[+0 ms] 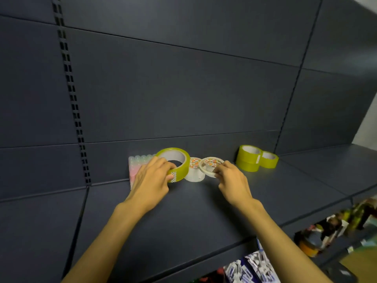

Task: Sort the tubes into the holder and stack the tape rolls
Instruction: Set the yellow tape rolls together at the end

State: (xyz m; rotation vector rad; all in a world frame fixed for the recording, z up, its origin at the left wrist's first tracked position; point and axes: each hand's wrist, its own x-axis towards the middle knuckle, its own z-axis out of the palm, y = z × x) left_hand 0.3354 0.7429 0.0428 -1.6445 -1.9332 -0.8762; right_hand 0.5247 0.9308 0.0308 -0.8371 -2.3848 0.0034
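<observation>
Yellow-green tape rolls (256,158) stacked right, well apart from hands.

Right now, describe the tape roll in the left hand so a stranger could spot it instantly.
Look along the dark grey shelf to its back middle, where two hands work. The left hand grips a large yellow-green tape roll, tilted, just right of a rack of pastel tubes. Unlike the small white patterned roll in the right hand, it is big and plain; unlike the stacked yellow-green rolls farther right, it is being held.

Left hand (152,176) grips green tape (177,161); right hand (232,179) white roll (210,166).
</observation>
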